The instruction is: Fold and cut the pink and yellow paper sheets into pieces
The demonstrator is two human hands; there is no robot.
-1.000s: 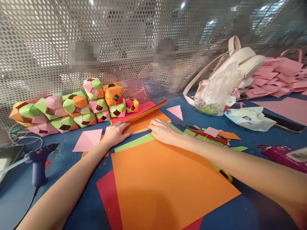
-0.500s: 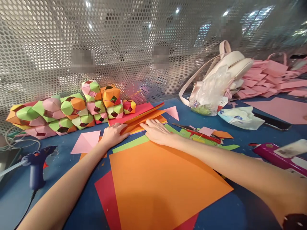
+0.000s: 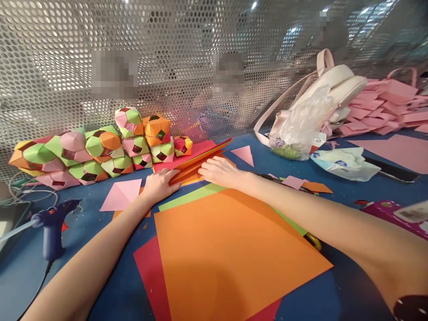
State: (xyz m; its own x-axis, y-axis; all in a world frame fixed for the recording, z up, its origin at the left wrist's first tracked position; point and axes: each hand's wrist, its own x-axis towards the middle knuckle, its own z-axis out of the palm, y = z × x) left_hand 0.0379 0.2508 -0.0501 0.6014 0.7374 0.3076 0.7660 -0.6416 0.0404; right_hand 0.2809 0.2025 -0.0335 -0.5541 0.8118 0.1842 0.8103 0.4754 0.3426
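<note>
In the head view, my left hand (image 3: 161, 186) holds the left end of a folded orange paper (image 3: 190, 171), thumb pointing right along its near edge. My right hand (image 3: 219, 172) lies on the right part of that paper, fingers stretched out over it. Beneath are more coloured sheets, with a red sheet (image 3: 200, 150) showing behind. Nearer to me lie a large orange sheet (image 3: 234, 249), a green sheet (image 3: 192, 197) partly under it, and a red sheet (image 3: 152, 267) below its left side.
Folded paper balls (image 3: 100, 147) are stacked against a perforated metal screen (image 3: 187, 53). A blue glue gun (image 3: 53, 227) stands at left. On the right are a pale backpack (image 3: 334, 84), a tissue pack (image 3: 344, 162), a purple device (image 3: 388, 214) and a pink paper pile (image 3: 377, 107).
My right hand has shifted slightly right and away from me along the folded orange paper. My left hand stays at the paper's left end. The view has turned a little.
</note>
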